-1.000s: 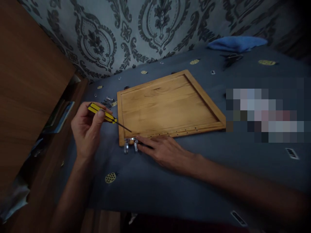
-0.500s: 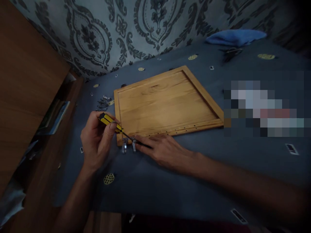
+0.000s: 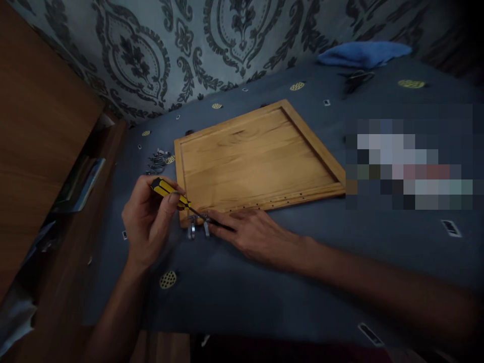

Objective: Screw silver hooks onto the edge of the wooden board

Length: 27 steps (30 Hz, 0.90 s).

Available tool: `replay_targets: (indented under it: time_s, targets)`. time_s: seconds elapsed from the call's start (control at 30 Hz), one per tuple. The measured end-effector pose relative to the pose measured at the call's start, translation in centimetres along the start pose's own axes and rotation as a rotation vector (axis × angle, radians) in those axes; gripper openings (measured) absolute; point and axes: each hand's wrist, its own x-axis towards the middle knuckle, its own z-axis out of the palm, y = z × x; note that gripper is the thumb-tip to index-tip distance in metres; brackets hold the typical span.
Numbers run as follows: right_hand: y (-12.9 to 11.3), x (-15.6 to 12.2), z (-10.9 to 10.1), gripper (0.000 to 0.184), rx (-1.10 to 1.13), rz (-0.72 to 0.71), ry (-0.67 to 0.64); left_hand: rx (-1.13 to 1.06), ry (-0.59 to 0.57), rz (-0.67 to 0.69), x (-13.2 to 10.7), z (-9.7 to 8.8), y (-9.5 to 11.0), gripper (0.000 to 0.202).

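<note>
My left hand (image 3: 151,222) is closed round the yellow-and-black handle of a screwdriver (image 3: 166,189). Its shaft slants down to the right, and the tip meets a small metal hook (image 3: 206,226) at the near left edge of the wooden board (image 3: 245,161). A second metal hook (image 3: 192,228) hangs from that edge, just left of the first. My right hand (image 3: 257,232) lies across the board's near edge, fingers closed on a thin dark tool (image 3: 224,224) that points at the first hook. What kind of tool it is, I cannot make out.
Several loose metal hooks (image 3: 157,162) lie left of the board on the dark blue cover (image 3: 245,302). A row of small dark holes runs along the board's near edge. Farther back are a blue cloth (image 3: 365,54) and a dark object (image 3: 355,79). Wooden shelving (image 3: 49,75) borders the left.
The view has shifted slightly, so everything sits a little farther left. Both hands keep their grip and place at the hook, with the screwdriver tip still there.
</note>
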Motion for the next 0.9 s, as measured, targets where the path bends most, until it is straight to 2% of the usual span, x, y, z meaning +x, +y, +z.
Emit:
replay_targets:
  time_s: [0.47, 0.73, 0.9]
  targets:
    - [0.1, 0.0, 0.1, 0.042, 0.035, -0.011, -0.029, 0.019, 0.008, 0.014, 0.3, -0.2, 0.6, 0.023]
    - [0.2, -0.1, 0.1, 0.042, 0.030, -0.019, -0.034, 0.072, -0.037, 0.048, 0.4, -0.9, 0.9, 0.017]
    - [0.2, -0.1, 0.0, 0.043, 0.029, -0.019, -0.036, 0.079, 0.003, 0.040, 0.5, -1.3, 0.9, 0.018]
